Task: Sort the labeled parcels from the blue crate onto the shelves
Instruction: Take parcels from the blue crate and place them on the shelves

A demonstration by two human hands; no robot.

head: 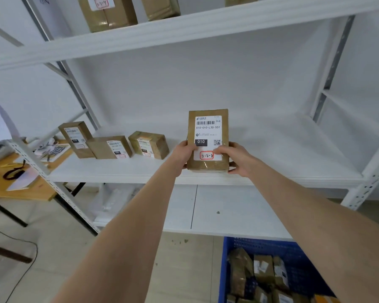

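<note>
both hands, left hand (pixel 185 155) and right hand (pixel 235 159), fingers grasping upright parcel (pixel 208 132) on middle shelf (pixel 271 171); three parcels (pixel 109 145) at 9 o'clock.

Bright, even, diffuse light; white shelf (pixel 271 149) surfaces nearly blown out. Soft shadows only. Small glare on tape of held parcel (pixel 208 138). Wide-angle bowing toward frame edges. Forearms at bottom soft; blue crate (pixel 228 270) contents, lower right, slightly blurred.

A wooden table (pixel 34 191) with papers (pixel 23 179) stands left.
</note>
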